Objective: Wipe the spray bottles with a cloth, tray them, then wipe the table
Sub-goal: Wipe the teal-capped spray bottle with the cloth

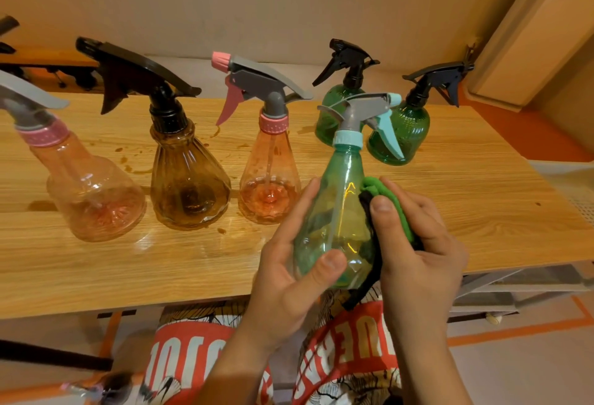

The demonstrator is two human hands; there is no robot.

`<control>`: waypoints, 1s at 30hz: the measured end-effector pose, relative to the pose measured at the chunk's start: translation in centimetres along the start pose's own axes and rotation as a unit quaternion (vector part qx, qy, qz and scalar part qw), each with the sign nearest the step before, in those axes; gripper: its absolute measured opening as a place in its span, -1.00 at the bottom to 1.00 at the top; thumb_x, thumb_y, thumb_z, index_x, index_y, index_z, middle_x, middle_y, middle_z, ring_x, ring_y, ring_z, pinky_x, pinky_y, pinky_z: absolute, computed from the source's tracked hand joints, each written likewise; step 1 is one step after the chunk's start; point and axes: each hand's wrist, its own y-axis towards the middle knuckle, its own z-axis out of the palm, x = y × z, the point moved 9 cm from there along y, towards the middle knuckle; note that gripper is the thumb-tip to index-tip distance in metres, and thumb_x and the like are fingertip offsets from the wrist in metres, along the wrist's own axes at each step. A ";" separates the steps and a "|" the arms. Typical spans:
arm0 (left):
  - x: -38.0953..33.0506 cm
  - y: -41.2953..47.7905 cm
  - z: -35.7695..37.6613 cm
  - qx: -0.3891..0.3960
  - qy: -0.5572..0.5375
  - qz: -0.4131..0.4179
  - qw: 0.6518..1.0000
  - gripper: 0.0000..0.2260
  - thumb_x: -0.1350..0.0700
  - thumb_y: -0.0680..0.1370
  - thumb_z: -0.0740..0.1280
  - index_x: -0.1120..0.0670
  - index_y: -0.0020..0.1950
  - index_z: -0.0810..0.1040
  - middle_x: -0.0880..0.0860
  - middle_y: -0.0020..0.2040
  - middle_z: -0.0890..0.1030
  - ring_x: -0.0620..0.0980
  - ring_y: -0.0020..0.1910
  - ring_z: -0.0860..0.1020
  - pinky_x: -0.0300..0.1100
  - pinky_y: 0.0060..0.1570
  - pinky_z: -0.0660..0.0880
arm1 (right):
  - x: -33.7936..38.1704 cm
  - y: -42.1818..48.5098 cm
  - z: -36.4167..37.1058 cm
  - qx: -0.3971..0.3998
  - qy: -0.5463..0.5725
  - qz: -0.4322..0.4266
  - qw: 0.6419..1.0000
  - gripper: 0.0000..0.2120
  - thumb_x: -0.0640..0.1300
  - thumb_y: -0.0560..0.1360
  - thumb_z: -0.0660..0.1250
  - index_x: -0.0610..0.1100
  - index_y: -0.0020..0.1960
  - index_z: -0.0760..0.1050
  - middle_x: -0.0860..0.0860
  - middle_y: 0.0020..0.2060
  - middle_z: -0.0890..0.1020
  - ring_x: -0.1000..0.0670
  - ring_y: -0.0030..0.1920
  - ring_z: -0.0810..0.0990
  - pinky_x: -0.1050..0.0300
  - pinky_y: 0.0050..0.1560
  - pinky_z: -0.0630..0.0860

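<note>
My left hand (289, 279) is gripping the teal bottle (337, 212) low; my right hand (421, 244) is clamping the green cloth (397, 204) against its right side; turning the bottle judged advisable

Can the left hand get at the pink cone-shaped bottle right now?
Probably not yet: the left hand grips the teal bottle. The pink bottle stands close by with nothing between, so once freed, likely yes.

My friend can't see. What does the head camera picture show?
The left hand grips a teal spray bottle over a wooden table while the right hand presses a green cloth against it. Five more spray bottles stand behind.
</note>
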 end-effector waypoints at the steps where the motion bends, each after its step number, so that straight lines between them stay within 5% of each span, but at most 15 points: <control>1: 0.1 0.0 0.1 -0.001 -0.005 -0.004 1.000 -0.31 -0.09 0.55 0.46 -0.02 0.60 0.26 -0.06 0.53 0.45 0.01 0.51 0.43 -0.21 0.37 0.43 | 0.5 -0.1 0.1 0.013 -0.015 -0.022 1.000 -0.76 -0.13 0.52 0.45 -0.04 0.18 0.66 0.04 -0.01 0.67 0.01 0.07 0.65 0.03 0.06 0.60; 5: 0.1 0.0 -0.2 0.000 -0.022 -0.008 1.000 -0.32 -0.05 0.56 0.46 0.01 0.61 0.25 -0.02 0.52 0.47 0.01 0.50 0.44 -0.22 0.35 0.44 | 2.9 -0.8 0.8 0.095 -0.108 -0.150 0.978 -0.72 -0.16 0.53 0.43 -0.19 0.23 0.62 -0.08 0.01 0.65 -0.06 0.07 0.64 0.06 0.00 0.56; 9: 0.3 -0.3 1.2 0.023 0.008 -0.006 1.000 -0.31 -0.11 0.55 0.45 -0.04 0.60 0.25 -0.11 0.54 0.43 -0.02 0.50 0.44 -0.19 0.35 0.47 | 1.2 1.4 -0.8 0.054 -0.053 -0.054 0.996 -0.74 -0.06 0.52 0.44 -0.06 0.19 0.66 0.03 0.00 0.68 -0.02 0.07 0.64 -0.14 0.04 0.61; 15: 0.5 -0.2 0.9 0.007 -0.010 -0.012 1.000 -0.30 -0.10 0.55 0.46 -0.01 0.62 0.24 -0.03 0.55 0.43 0.01 0.52 0.42 -0.19 0.35 0.45 | 3.7 0.4 0.4 0.140 -0.135 -0.179 0.964 -0.71 -0.20 0.51 0.47 -0.20 0.22 0.62 -0.06 -0.01 0.64 0.05 0.04 0.62 0.25 -0.01 0.50; 19: 0.8 -0.5 1.8 0.029 0.005 -0.012 0.999 -0.29 -0.13 0.56 0.44 -0.02 0.63 0.22 -0.11 0.56 0.40 -0.02 0.54 0.39 -0.08 0.43 0.42 | 1.7 2.0 -1.3 0.065 -0.055 -0.060 0.995 -0.76 -0.10 0.52 0.48 -0.03 0.19 0.66 0.04 -0.01 0.68 0.00 0.05 0.65 0.03 0.04 0.60; 22: 1.1 -0.9 1.9 0.034 -0.040 -0.016 0.999 -0.35 0.08 0.57 0.40 -0.06 0.63 0.25 -0.04 0.58 0.39 0.06 0.56 0.36 0.08 0.47 0.35 | 2.4 1.6 -1.0 0.073 -0.060 -0.082 0.992 -0.75 -0.11 0.53 0.46 -0.04 0.20 0.64 0.02 -0.02 0.67 0.00 0.03 0.64 0.07 0.00 0.58; 25: 1.0 -0.8 1.5 0.057 -0.088 -0.020 0.994 -0.34 0.24 0.52 0.25 0.01 0.63 0.21 -0.02 0.57 0.40 0.07 0.53 0.41 -0.05 0.36 0.47 | 3.2 1.0 -0.7 0.100 -0.076 -0.112 0.986 -0.75 -0.19 0.53 0.47 -0.06 0.19 0.62 0.00 -0.03 0.66 0.08 0.00 0.63 0.24 -0.03 0.52; 30: 1.4 -0.9 1.8 0.063 -0.060 -0.023 0.996 -0.27 0.24 0.52 0.42 0.00 0.63 0.19 0.01 0.55 0.42 0.11 0.51 0.43 -0.02 0.36 0.49 | 0.7 2.1 -2.1 0.051 -0.025 -0.009 0.998 -0.78 -0.12 0.52 0.49 -0.06 0.16 0.68 0.01 -0.04 0.69 0.02 0.02 0.65 0.02 0.02 0.62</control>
